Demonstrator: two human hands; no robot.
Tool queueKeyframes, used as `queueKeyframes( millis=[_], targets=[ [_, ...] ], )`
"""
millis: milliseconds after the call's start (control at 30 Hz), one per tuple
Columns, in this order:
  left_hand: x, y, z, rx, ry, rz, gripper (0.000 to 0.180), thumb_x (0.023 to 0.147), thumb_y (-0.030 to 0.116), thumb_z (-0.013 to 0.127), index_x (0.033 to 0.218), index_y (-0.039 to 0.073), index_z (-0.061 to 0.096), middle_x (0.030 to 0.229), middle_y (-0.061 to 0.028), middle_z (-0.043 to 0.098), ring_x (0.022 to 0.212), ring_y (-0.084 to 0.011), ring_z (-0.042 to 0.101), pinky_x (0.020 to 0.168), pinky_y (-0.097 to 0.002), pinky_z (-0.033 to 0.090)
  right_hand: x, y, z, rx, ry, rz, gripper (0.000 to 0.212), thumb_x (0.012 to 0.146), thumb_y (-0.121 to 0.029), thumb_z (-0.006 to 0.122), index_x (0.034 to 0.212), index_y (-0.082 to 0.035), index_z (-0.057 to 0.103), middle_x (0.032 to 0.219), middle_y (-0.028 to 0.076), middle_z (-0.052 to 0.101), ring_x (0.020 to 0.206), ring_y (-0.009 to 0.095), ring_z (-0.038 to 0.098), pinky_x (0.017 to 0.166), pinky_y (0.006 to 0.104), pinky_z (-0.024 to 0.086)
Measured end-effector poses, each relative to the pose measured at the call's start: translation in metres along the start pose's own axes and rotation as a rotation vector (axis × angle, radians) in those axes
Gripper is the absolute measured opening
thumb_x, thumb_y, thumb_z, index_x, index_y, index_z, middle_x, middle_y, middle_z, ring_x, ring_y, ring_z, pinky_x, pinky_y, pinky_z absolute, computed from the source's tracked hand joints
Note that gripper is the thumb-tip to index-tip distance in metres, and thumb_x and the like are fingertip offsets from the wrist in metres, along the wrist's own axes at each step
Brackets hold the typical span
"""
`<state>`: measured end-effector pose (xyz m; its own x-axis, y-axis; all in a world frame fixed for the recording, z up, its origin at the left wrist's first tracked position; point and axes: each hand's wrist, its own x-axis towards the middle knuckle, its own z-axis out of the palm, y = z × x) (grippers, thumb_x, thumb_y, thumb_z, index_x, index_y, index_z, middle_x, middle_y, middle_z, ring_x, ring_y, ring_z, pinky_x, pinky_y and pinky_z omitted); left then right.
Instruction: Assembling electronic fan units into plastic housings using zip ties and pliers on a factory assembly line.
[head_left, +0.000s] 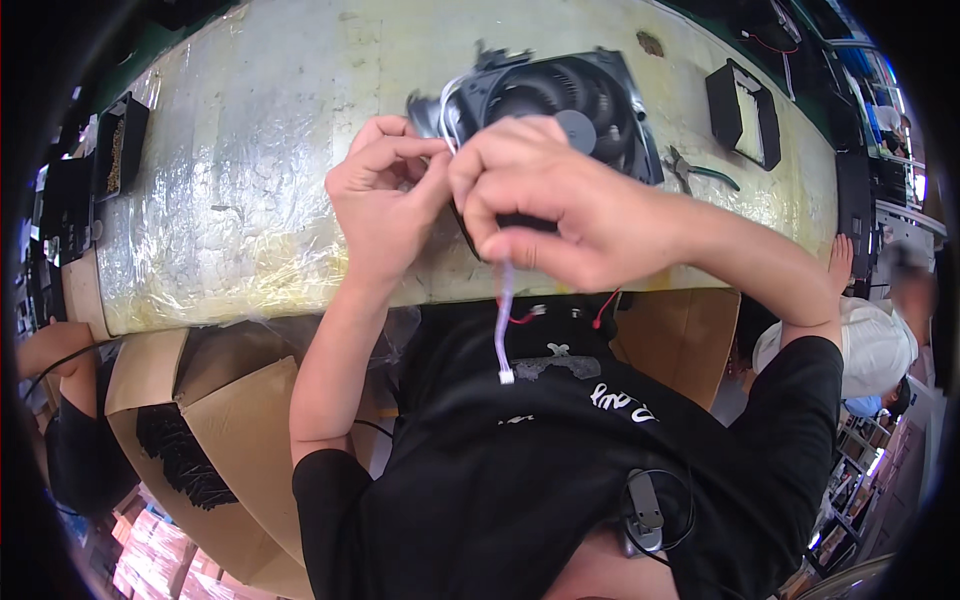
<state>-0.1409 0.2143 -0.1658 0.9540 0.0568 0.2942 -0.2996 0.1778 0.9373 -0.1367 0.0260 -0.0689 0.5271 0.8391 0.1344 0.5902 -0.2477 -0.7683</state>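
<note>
A black fan unit (600, 130) with a round grey hub lies at the far middle of the table, partly behind my right hand. White wires (446, 110) loop over its left side. My left hand (385, 195) is at that side, thumb and forefinger pinched on the white wires. My right hand (570, 200) is closed in front of the fan, gripping a pale purple cable (504, 320). The cable's lower length hangs free toward me and ends in a small white connector (506, 377). Fingers hide where the cable and wires run between my hands.
Green-handled pliers (712, 176) lie right of the fan, near a black bin (742, 115). Another black bin (122, 148) with small parts stands far left. Red-tipped wires (603, 312) hang by the table edge. An open cardboard box (240, 440) of black parts stands lower left. Other people are at both sides.
</note>
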Motion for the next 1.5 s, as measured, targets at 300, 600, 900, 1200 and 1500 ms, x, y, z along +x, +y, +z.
queueKeyframes(
  millis=[300, 600, 900, 1200, 1500],
  targets=[
    [-0.03, 0.029, -0.013, 0.377, -0.143, 0.193, 0.029, 0.075, -0.011, 0.075, 0.102, -0.002, 0.072, 0.079, -0.0019, 0.059, 0.064, -0.0065, 0.052, 0.053, -0.0201, 0.04, -0.147, 0.019, -0.012, -0.397, 0.834, 0.241, 0.027, 0.084, -0.01, 0.068, 0.11, -0.002, 0.063, 0.122, 0.019, 0.058, 0.114, 0.031, 0.055, 0.1, 0.0422, 0.042],
    [-0.024, 0.023, -0.004, 0.451, -0.261, 0.45, 0.028, 0.077, -0.011, 0.074, 0.103, -0.002, 0.072, 0.082, -0.0102, 0.063, 0.066, -0.016, 0.059, 0.057, -0.0238, 0.047, -0.197, 0.058, 0.018, -0.924, 0.534, 0.76, 0.046, 0.096, -0.023, 0.055, 0.138, -0.005, 0.052, 0.13, 0.011, 0.053, 0.124, 0.029, 0.047, 0.113, 0.0457, 0.02],
    [-0.041, 0.016, 0.0, 0.295, -0.073, 0.285, 0.014, 0.085, -0.008, 0.069, 0.099, -0.006, 0.07, 0.086, -0.0135, 0.066, 0.07, -0.0153, 0.062, 0.061, -0.0241, 0.05, -0.188, 0.022, 0.03, -0.707, 1.007, 0.473, 0.043, 0.092, 0.0, 0.058, 0.134, -0.002, 0.055, 0.12, 0.018, 0.055, 0.09, 0.022, 0.061, 0.077, 0.0268, 0.05],
    [-0.039, 0.026, -0.002, 0.347, -0.035, 0.203, 0.006, 0.086, -0.004, 0.071, 0.093, -0.005, 0.071, 0.082, -0.0099, 0.067, 0.068, -0.0106, 0.058, 0.061, -0.0214, 0.045, -0.047, -0.059, 0.02, -0.923, 0.223, 0.345, 0.054, 0.069, 0.002, 0.064, 0.122, -0.009, 0.065, 0.121, 0.011, 0.055, 0.094, 0.025, 0.061, 0.08, 0.0353, 0.048],
    [-0.037, 0.021, -0.001, 0.272, -0.023, 0.233, 0.004, 0.086, -0.002, 0.072, 0.09, -0.004, 0.072, 0.08, -0.0082, 0.066, 0.066, -0.0096, 0.056, 0.06, -0.0213, 0.045, -0.031, -0.071, 0.026, -1.094, 0.036, 0.485, 0.05, 0.07, -0.003, 0.064, 0.12, -0.007, 0.065, 0.116, 0.011, 0.055, 0.095, 0.025, 0.059, 0.08, 0.0358, 0.047]
  ],
)
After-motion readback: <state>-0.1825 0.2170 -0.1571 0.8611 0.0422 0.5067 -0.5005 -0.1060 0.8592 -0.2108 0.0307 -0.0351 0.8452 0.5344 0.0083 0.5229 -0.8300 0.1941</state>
